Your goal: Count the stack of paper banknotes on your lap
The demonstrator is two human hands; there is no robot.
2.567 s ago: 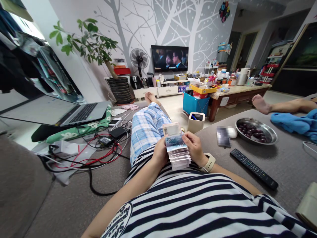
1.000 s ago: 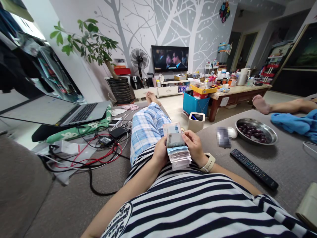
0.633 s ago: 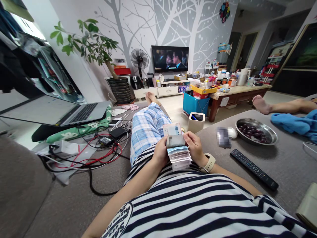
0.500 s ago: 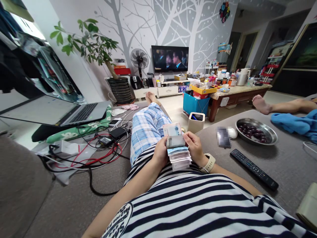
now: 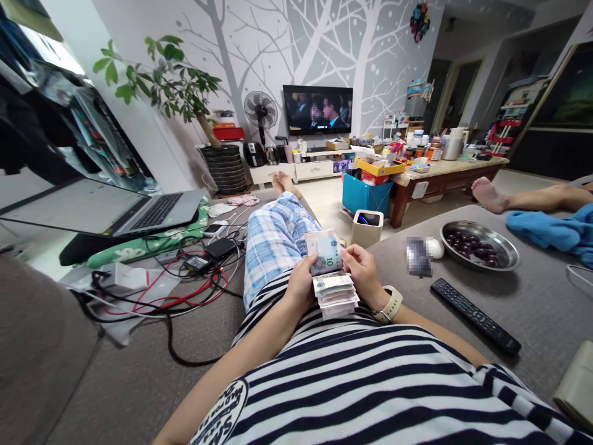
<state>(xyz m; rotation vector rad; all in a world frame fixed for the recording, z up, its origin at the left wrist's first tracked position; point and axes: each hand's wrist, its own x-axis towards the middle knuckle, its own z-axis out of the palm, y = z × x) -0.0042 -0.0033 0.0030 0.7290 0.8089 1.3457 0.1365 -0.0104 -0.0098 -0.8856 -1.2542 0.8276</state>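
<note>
A stack of banknotes hangs folded over toward my lap, its layered edges fanned out. Above the fold stands the upright part of the stack, with a 10 banknote facing me. My left hand is closed on the left edge of the notes, thumb in front. At the right edge, my right hand pinches the notes between thumb and fingers; a pale watch is on that wrist. Both hands are over my striped shirt and plaid trousers.
On the right of the couch lie a remote control, a metal bowl of dark fruit and a white mouse. Tangled cables and a laptop lie left. Another person's leg stretches in from the right. A bin stands ahead.
The front note differs: a greyish half-turned one before, the 10 banknote now. The blue-edged note atop the folded part has been covered by a pale one. Both hands stay nearly in place.
</note>
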